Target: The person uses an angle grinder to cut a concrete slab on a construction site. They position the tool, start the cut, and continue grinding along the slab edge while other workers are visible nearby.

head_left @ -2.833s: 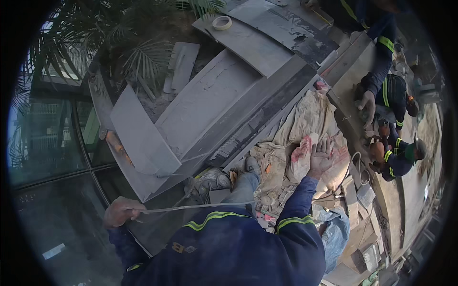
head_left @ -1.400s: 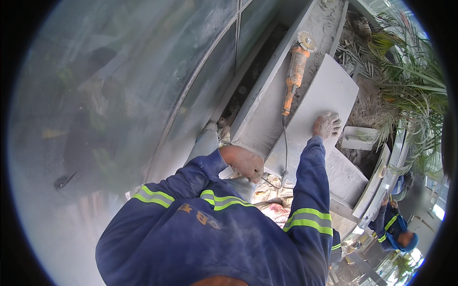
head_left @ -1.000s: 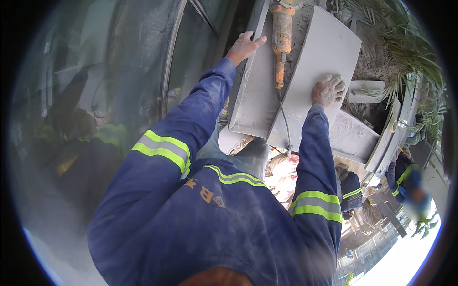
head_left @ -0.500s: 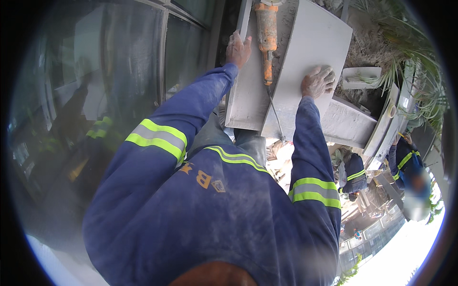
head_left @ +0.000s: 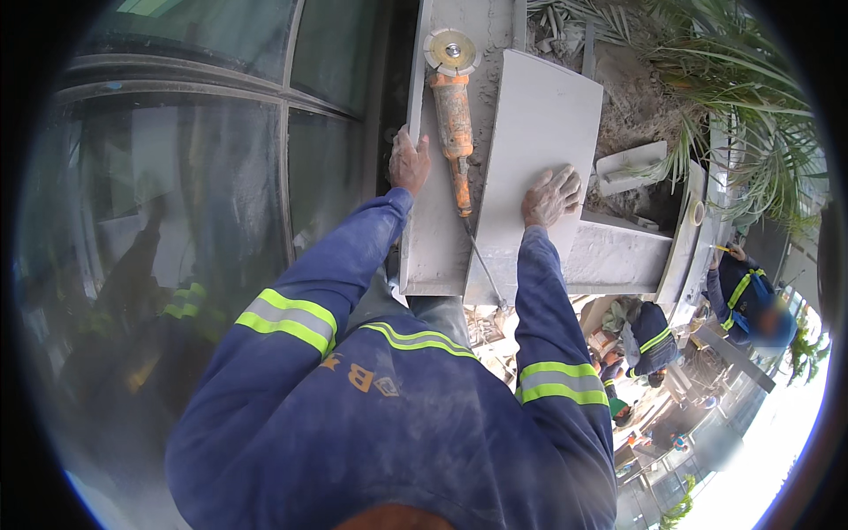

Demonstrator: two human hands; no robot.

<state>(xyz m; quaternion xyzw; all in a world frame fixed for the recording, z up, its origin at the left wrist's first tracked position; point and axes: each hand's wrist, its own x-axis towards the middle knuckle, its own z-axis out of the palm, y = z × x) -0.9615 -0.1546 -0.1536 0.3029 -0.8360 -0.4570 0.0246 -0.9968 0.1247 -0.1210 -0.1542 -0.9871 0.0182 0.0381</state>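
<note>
My left hand [head_left: 409, 161] rests over the raised left edge of a dusty grey ledge [head_left: 433, 256], its thumb and fingers apart. My right hand [head_left: 551, 196] lies flat, fingers spread, on a smooth light-grey panel [head_left: 543, 115] set on the ledge. Both hands are coated in pale dust. Between them an orange angle grinder [head_left: 454, 119] lies on the ledge, its round cutting disc [head_left: 452, 51] at the far end. From its near end a cord [head_left: 484, 265] runs down over the panel. Neither hand touches the grinder.
Framed glass panes [head_left: 177, 185] stand close on my left. Right of the panel are rubble, a loose pale piece [head_left: 632, 168] and palm leaves [head_left: 742, 79]. Lower right, people in blue, one bending [head_left: 652, 340] and another [head_left: 746, 296], are among debris.
The view has shifted, so the ledge and panel sit lower and farther left, and the grinder's whole disc now shows. Both hands keep about the same places on the ledge and panel.
</note>
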